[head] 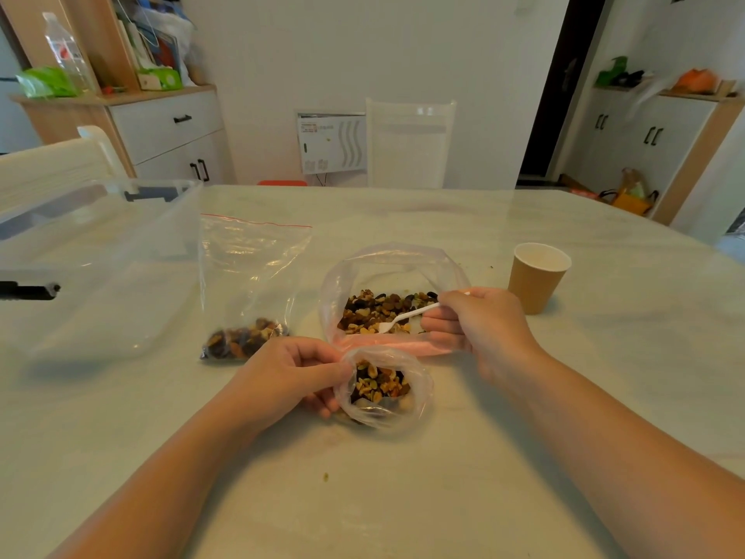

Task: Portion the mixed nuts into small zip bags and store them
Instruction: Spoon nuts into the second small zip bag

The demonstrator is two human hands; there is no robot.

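Observation:
A large clear bag (397,256) lies open in the middle of the table with mixed nuts (377,310) inside. My right hand (479,320) grips a white plastic spoon (405,316), its bowl down among those nuts. Just in front, my left hand (288,371) pinches the rim of a small zip bag (419,391) and holds it open; nuts partly fill it. To the left a second zip bag (252,268) with a red seal line lies flat, with nuts (242,340) in its near end.
A brown paper cup (536,278) stands right of the large bag. A clear plastic storage box (92,252) takes up the table's left side. White chairs stand at the far edge (409,143) and at the left (52,163). A crumb (325,476) lies near me.

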